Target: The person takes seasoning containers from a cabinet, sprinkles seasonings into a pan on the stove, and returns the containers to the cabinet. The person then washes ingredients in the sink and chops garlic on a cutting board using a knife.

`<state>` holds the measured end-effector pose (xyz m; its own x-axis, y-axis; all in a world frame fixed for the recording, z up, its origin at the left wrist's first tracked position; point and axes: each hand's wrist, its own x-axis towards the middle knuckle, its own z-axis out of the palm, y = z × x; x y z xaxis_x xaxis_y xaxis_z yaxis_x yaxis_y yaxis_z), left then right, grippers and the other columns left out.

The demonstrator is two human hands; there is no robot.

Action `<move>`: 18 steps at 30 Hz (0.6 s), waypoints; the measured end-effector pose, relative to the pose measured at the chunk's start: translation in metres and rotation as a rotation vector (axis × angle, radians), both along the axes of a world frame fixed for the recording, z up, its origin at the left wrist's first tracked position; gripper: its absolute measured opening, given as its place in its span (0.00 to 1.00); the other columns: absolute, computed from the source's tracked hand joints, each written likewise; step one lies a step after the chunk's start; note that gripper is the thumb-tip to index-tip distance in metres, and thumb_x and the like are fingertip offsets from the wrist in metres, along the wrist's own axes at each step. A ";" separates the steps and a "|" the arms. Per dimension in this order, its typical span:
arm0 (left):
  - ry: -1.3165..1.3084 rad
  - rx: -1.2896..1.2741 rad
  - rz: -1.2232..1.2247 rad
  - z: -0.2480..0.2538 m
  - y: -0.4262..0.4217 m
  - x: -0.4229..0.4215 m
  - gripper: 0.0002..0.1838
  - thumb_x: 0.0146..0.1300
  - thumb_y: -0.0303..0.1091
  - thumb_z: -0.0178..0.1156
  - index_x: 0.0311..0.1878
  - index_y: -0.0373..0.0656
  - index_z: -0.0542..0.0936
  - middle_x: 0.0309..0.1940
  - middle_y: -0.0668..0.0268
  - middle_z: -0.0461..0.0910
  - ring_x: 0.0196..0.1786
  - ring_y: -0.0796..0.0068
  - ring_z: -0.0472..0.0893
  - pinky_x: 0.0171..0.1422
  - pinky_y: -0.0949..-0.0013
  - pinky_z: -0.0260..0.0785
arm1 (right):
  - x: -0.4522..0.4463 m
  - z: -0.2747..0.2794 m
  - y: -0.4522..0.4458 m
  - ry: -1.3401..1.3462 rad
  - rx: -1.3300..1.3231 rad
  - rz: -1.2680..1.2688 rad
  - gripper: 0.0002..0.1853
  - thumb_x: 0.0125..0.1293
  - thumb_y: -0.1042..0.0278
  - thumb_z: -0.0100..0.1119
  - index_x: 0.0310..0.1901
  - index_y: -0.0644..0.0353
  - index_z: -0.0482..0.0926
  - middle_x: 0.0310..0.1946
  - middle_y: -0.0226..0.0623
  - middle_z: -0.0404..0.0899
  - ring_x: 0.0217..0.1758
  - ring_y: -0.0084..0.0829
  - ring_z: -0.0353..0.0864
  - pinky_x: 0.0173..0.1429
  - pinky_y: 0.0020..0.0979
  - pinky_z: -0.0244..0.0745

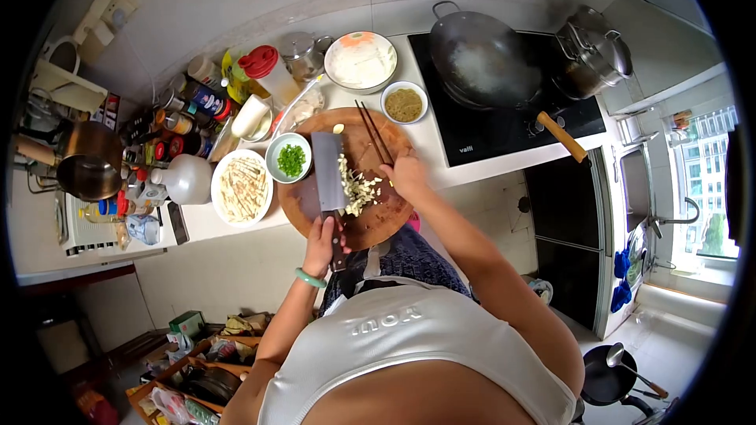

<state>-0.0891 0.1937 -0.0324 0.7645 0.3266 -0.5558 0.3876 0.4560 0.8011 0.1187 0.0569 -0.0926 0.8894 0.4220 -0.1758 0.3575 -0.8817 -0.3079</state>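
My left hand [320, 249] is closed round the dark handle of a cleaver [327, 169]. Its broad blade lies over the round wooden chopping board [303, 197], beside a heap of chopped garlic [359, 190]. With my right hand [408, 177], at the board's right edge, I grip a pair of dark chopsticks [370, 130] that point away from me across the board. One larger pale piece [339, 128] lies near the blade's far end. A small bowl of chopped green onion [290, 159] overlaps the board's left rim.
Right of the board, a steaming wok [484, 63] sits on the black cooktop [472, 142], its wooden handle [563, 136] jutting toward me. A plate of pale strips [242, 187], a bowl of brown paste [404, 105] and a bowl of white slices [361, 61] surround the board. Bottles crowd the left.
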 end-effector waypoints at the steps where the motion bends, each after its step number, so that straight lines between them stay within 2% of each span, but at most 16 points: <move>1: -0.006 0.011 -0.003 0.001 0.002 -0.005 0.13 0.75 0.43 0.45 0.44 0.42 0.69 0.32 0.67 0.71 0.24 0.78 0.73 0.25 0.73 0.75 | 0.001 -0.006 0.003 -0.001 -0.001 -0.005 0.25 0.66 0.49 0.55 0.45 0.69 0.73 0.39 0.54 0.81 0.44 0.46 0.83 0.45 0.41 0.79; 3: 0.007 0.054 -0.001 0.011 0.003 -0.011 0.14 0.75 0.45 0.45 0.42 0.43 0.69 0.30 0.69 0.70 0.24 0.79 0.72 0.22 0.76 0.71 | 0.002 -0.016 0.008 0.052 0.132 -0.040 0.22 0.63 0.58 0.60 0.45 0.73 0.73 0.45 0.60 0.77 0.40 0.52 0.82 0.45 0.44 0.78; 4: 0.008 0.053 -0.001 0.010 0.004 -0.013 0.14 0.75 0.45 0.45 0.42 0.43 0.69 0.30 0.69 0.70 0.24 0.79 0.72 0.22 0.76 0.71 | 0.003 -0.022 0.010 0.053 0.132 -0.040 0.22 0.63 0.58 0.60 0.45 0.73 0.73 0.45 0.60 0.77 0.40 0.52 0.82 0.45 0.44 0.78; 6: -0.015 0.064 -0.014 0.008 0.009 -0.021 0.14 0.75 0.45 0.45 0.42 0.44 0.69 0.29 0.70 0.68 0.23 0.80 0.71 0.20 0.77 0.68 | 0.004 -0.028 0.014 0.122 0.075 -0.037 0.16 0.64 0.68 0.55 0.46 0.74 0.73 0.46 0.61 0.76 0.42 0.50 0.83 0.46 0.43 0.80; 7: -0.026 0.065 -0.035 0.003 0.011 -0.024 0.14 0.75 0.46 0.45 0.43 0.44 0.69 0.30 0.70 0.68 0.24 0.81 0.71 0.20 0.78 0.65 | 0.004 -0.031 0.017 0.124 0.073 -0.035 0.16 0.64 0.68 0.55 0.46 0.74 0.73 0.46 0.61 0.76 0.42 0.50 0.83 0.46 0.43 0.80; 9: -0.040 0.067 -0.055 0.002 0.016 -0.028 0.14 0.75 0.46 0.45 0.43 0.44 0.69 0.30 0.69 0.68 0.23 0.80 0.70 0.20 0.78 0.64 | 0.005 -0.033 0.023 0.134 0.059 -0.116 0.13 0.65 0.73 0.47 0.46 0.76 0.72 0.44 0.61 0.77 0.44 0.51 0.83 0.48 0.43 0.80; 12: -0.041 0.059 -0.063 0.002 0.019 -0.029 0.15 0.75 0.47 0.45 0.44 0.43 0.69 0.29 0.69 0.68 0.22 0.80 0.68 0.19 0.78 0.61 | 0.007 -0.020 0.032 0.183 0.045 -0.190 0.16 0.68 0.72 0.42 0.47 0.78 0.72 0.41 0.62 0.79 0.46 0.53 0.83 0.50 0.43 0.80; 14: -0.050 -0.035 -0.063 0.007 0.021 -0.027 0.14 0.75 0.44 0.44 0.41 0.43 0.68 0.29 0.69 0.68 0.22 0.81 0.68 0.18 0.78 0.60 | 0.007 0.006 0.034 0.329 0.064 -0.308 0.18 0.69 0.71 0.37 0.49 0.79 0.72 0.44 0.65 0.79 0.51 0.53 0.82 0.52 0.43 0.80; 16: -0.024 -0.061 -0.045 0.010 0.022 -0.026 0.15 0.75 0.45 0.45 0.43 0.43 0.69 0.28 0.69 0.68 0.21 0.81 0.68 0.18 0.79 0.60 | 0.014 -0.052 0.035 0.255 0.020 -0.346 0.17 0.66 0.73 0.45 0.51 0.76 0.73 0.42 0.54 0.80 0.45 0.48 0.84 0.47 0.40 0.82; 18: -0.021 -0.138 -0.029 0.003 0.026 -0.027 0.15 0.74 0.46 0.46 0.45 0.42 0.69 0.28 0.69 0.68 0.21 0.81 0.66 0.18 0.78 0.58 | 0.007 -0.044 0.020 0.091 -0.250 -0.023 0.13 0.65 0.73 0.46 0.46 0.73 0.74 0.41 0.53 0.81 0.46 0.48 0.83 0.50 0.42 0.80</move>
